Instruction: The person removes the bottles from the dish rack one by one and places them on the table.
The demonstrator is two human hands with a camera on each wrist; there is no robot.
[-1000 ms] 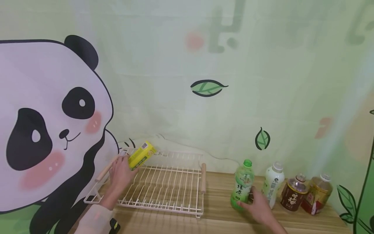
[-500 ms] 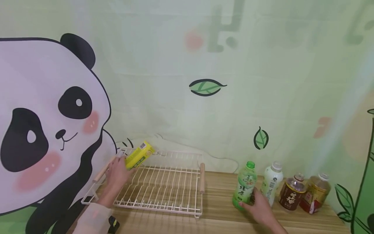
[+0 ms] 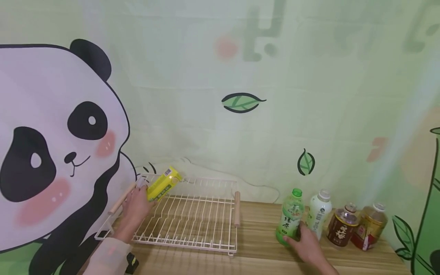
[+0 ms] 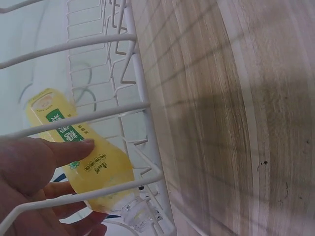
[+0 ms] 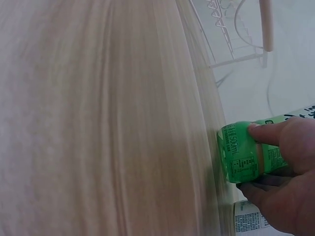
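Note:
In the head view my left hand (image 3: pixel 136 204) grips a yellow drink bottle (image 3: pixel 164 184) at the left end of a white wire dish rack (image 3: pixel 192 248). The bottle leans with its base up and to the right. In the left wrist view its clear neck (image 4: pixel 139 212) points down at the rack's lower wires, and the thumb lies along the label. My right hand (image 3: pixel 307 244) holds a green tea bottle (image 3: pixel 290 217) around its lower part. That bottle stands nearly upright, right of the rack. In the right wrist view its base is close to the tabletop.
A white bottle (image 3: pixel 319 215) stands just right of the green one, then a brown-labelled bottle (image 3: pixel 341 227) and a red-and-gold one (image 3: pixel 369 229). The rack has wooden handles (image 3: pixel 237 208). A panda-printed curtain (image 3: pixel 192 114) hangs behind the wooden table (image 3: pixel 261 256).
My right hand has shifted the green tea bottle slightly right, closer to the white bottle. The left hand keeps its hold on the yellow bottle at the rack. The head view turned a little.

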